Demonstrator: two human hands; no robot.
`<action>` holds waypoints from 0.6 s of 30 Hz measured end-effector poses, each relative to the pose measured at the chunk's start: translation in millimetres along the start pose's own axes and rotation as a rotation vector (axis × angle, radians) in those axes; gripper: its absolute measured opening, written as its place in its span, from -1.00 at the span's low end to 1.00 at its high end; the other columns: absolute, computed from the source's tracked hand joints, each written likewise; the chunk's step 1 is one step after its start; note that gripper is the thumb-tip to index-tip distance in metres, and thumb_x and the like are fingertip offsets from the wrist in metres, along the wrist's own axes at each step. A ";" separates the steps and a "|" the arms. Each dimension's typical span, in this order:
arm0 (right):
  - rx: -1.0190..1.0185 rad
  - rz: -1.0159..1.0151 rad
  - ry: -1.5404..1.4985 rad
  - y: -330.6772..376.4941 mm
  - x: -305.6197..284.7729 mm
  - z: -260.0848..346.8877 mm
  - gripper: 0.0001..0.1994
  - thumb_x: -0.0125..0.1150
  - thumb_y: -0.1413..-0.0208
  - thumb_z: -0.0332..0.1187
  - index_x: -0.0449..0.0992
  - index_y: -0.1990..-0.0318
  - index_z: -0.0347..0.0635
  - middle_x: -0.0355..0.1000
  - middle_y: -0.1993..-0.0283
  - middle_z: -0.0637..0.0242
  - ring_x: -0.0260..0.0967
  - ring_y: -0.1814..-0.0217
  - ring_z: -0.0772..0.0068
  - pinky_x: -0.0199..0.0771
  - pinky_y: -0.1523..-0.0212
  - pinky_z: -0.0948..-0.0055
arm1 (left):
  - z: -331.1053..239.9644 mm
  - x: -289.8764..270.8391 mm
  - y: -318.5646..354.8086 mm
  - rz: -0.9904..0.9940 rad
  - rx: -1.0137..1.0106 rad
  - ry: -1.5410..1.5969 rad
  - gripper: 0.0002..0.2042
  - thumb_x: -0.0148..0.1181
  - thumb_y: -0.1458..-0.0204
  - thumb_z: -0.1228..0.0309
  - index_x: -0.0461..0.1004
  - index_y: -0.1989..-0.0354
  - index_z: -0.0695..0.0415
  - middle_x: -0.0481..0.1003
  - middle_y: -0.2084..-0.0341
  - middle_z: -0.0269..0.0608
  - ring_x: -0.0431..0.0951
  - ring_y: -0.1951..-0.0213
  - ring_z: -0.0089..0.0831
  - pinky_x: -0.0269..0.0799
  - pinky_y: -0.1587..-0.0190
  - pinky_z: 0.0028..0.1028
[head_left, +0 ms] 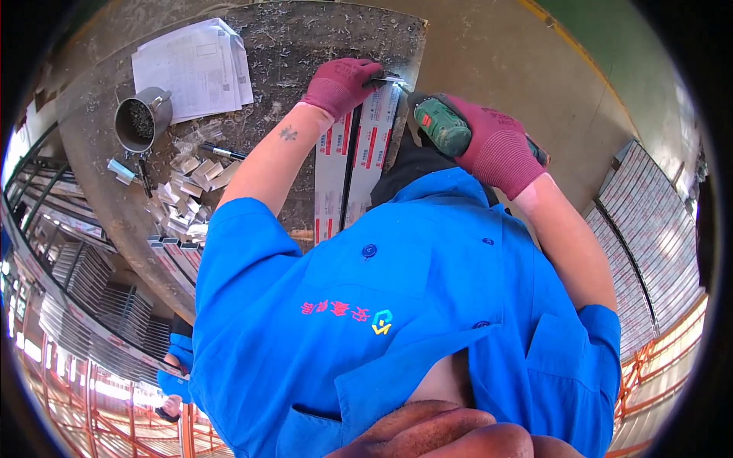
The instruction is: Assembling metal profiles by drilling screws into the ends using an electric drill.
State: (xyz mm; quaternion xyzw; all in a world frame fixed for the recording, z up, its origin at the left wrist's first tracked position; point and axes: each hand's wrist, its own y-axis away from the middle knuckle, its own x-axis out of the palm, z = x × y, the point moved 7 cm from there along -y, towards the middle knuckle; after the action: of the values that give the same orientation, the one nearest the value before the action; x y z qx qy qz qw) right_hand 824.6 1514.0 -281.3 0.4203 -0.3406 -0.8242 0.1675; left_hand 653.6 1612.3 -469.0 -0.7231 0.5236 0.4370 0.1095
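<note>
My left hand [341, 84], in a maroon glove, presses down on the far end of two long pale metal profiles [359, 153] wrapped in white film with red marks, lying side by side on a dark worktable [305, 38]. My right hand [500, 149], also gloved, grips a green and black cordless drill [440, 126]. The drill's tip points at the profile end right beside my left fingers. My blue shirt hides the near part of the profiles.
Sheets of paper [195, 67], a metal cup of screws [141, 118], a black pen [221, 153] and several small metal brackets [187, 198] lie on the table's left side. Stacks of profiles [649, 229] stand at the right. Metal racks [84, 282] are at the left.
</note>
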 end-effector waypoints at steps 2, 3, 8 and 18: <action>0.005 -0.005 0.002 0.2 -0.5 0.3 -0.51 0.33 -0.15 -0.24 0.51 -0.28 0.13 0.62 -0.11 0.05 0.57 -0.15 -0.16 0.58 -0.15 -0.03 | -1.2 -3.1 0.5 -0.071 0.028 0.021 -0.70 0.25 -0.22 0.16 0.60 -0.07 -0.06 0.65 0.05 -0.20 0.66 -0.01 -0.10 0.60 -0.04 -0.15; 0.010 -0.010 0.002 0.4 -0.6 -0.1 -0.53 0.33 -0.16 -0.23 0.52 -0.26 0.13 0.62 -0.10 0.06 0.57 -0.14 -0.16 0.57 -0.14 -0.03 | -1.8 -2.9 0.0 -0.051 0.023 0.021 -0.70 0.25 -0.22 0.16 0.60 -0.06 -0.06 0.65 0.05 -0.20 0.66 -0.01 -0.11 0.61 -0.04 -0.15; -0.052 0.008 0.010 -4.5 4.8 3.2 -0.55 0.32 -0.20 -0.18 0.53 -0.25 0.13 0.62 -0.12 0.08 0.58 -0.16 -0.13 0.57 -0.14 0.01 | -1.8 -2.1 -0.6 -0.022 0.020 0.009 -0.70 0.26 -0.21 0.16 0.60 -0.05 -0.06 0.66 0.05 -0.21 0.66 -0.01 -0.11 0.61 -0.03 -0.16; -0.063 0.025 0.089 -7.6 5.0 -3.6 -0.58 0.36 -0.17 -0.14 0.54 -0.19 0.13 0.63 -0.09 0.08 0.59 -0.14 -0.12 0.58 -0.11 -0.02 | -0.5 -0.3 -1.4 0.020 -0.005 -0.015 -0.67 0.24 -0.24 0.13 0.59 -0.13 -0.11 0.64 -0.05 -0.25 0.65 -0.08 -0.16 0.60 -0.10 -0.18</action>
State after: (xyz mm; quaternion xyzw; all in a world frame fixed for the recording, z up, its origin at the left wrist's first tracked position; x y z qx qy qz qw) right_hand 824.7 1515.1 -291.0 0.4468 -0.3120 -0.8129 0.2056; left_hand 655.1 1612.9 -468.9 -0.7150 0.5288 0.4446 0.1073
